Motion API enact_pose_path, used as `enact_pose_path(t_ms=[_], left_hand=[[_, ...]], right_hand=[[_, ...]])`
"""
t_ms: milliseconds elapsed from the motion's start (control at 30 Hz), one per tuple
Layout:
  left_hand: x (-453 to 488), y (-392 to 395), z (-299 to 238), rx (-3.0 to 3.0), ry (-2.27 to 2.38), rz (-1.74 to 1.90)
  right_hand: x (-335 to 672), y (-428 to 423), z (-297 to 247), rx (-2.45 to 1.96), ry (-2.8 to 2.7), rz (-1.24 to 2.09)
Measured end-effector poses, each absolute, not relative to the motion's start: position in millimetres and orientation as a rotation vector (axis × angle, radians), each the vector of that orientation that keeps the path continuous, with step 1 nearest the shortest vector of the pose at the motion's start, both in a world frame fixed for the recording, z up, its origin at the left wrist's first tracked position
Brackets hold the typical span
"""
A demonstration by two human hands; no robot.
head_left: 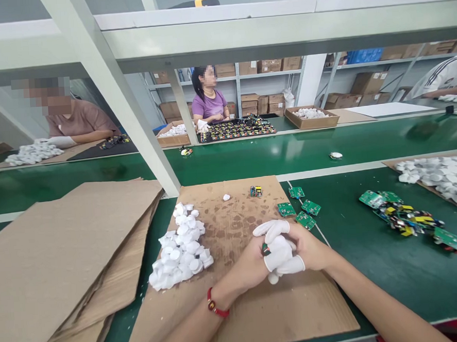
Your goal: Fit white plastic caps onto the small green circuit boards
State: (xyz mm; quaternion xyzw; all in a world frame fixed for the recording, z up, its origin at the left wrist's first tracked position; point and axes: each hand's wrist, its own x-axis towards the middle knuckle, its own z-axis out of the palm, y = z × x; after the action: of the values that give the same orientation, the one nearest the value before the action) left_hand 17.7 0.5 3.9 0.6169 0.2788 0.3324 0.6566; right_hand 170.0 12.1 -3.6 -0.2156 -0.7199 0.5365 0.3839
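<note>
Above the cardboard sheet (pixel 260 313), my left hand (pixel 255 262) and my right hand (pixel 300 241) are closed together, with white covers on several fingers. Between them a small circuit board (pixel 266 248) shows only a dark green edge; the rest is hidden by fingers. A white piece seems to be pressed against it, though it blends with the finger covers. To the left lies a heap of white pieces (pixel 182 248). Beyond my hands are one loose white piece (pixel 226 197) and a board with yellow parts (pixel 256 191). Several green boards (pixel 305 220) lie just past my right hand.
Stacked cardboard (pixel 74 252) covers the left side. At right are a pile of circuit boards (pixel 407 217) and more white pieces (pixel 441 176). A slanted metal post (pixel 127 105) rises at left. Across the green belt (pixel 251 156), several people sit near boxes and boards.
</note>
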Motion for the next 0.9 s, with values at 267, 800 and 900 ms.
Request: enact_pose_path(t_ms=[267, 800, 900], left_hand=[[12.9, 4.4, -2.5, 1.537, 0.594, 0.705], [16.2, -0.4, -5.1, 1.338, 0.770, 0.732], [16.4, 0.0, -5.2, 1.262, 0.809, 0.779]], right_hand=[[172.8, 13.4, 0.0, -0.508, -1.984, 1.325], [168.4, 12.1, 5.5, -0.406, -1.917, 1.566], [168.9, 13.8, 4.5, -0.421, -1.795, 1.684]])
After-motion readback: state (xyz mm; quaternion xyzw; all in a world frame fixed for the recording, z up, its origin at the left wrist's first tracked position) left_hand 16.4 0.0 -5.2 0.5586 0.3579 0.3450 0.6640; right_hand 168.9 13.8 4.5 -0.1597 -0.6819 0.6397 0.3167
